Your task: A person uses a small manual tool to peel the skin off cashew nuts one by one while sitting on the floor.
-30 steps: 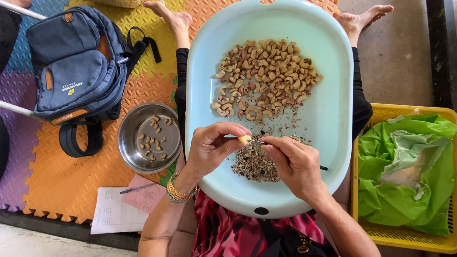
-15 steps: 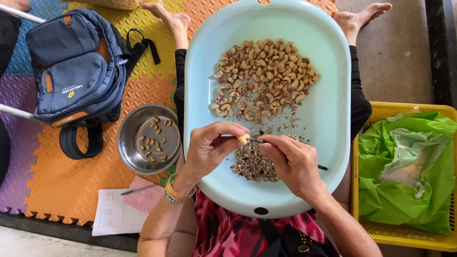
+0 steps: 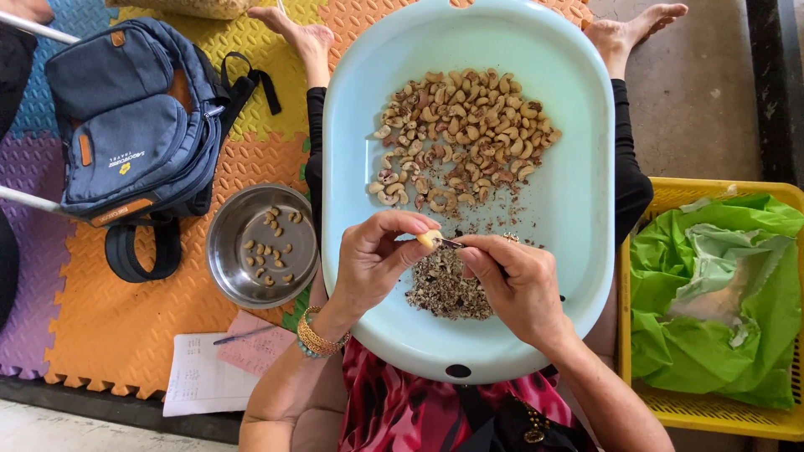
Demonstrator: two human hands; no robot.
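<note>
A pale blue oval basin (image 3: pixel 578 192) rests across my lap. In its far half lies a heap of cashew nuts (image 3: pixel 461 134); nearer me is a small pile of brown skin scraps (image 3: pixel 448 289). My left hand (image 3: pixel 373 259) pinches one pale cashew (image 3: pixel 429 238) between thumb and fingertips above the scraps. My right hand (image 3: pixel 515 285) grips a thin dark-handled knife (image 3: pixel 450 243) whose tip touches that nut.
A steel bowl (image 3: pixel 234 251) with several peeled nuts sits on the foam mat left of the basin. A blue backpack (image 3: pixel 134 125) lies farther left. Papers and a pen (image 3: pixel 239 336) lie near my left elbow. A yellow basket (image 3: pixel 678 197) with a green bag (image 3: pixel 720 293) stands right.
Both hands stay above the scraps, with only slight finger movement around the nut. Nothing else has shifted.
</note>
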